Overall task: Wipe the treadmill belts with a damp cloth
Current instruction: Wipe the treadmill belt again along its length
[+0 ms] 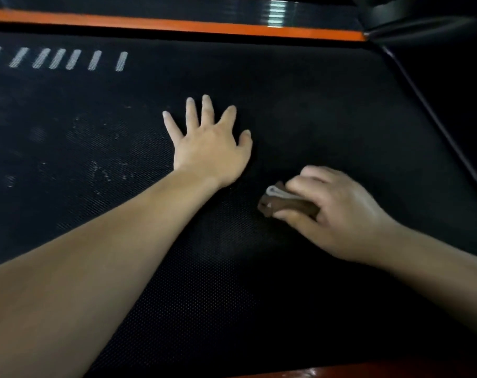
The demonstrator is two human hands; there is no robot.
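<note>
Though dust-flecked, black textured belt (300,110) between orange rails (177,23).

Gym or fitness room, or home exercise corner; cannot tell which. Wide black textured treadmill belt (313,105) fills view. White slanted dash marks (57,59) printed on belt, far left. Orange trim strip (177,24) along belt's far edge, second orange strip (368,371) at near edge. Glossy black side rail (204,8) beyond far strip, catching bright reflection. Dim lighting.
</note>
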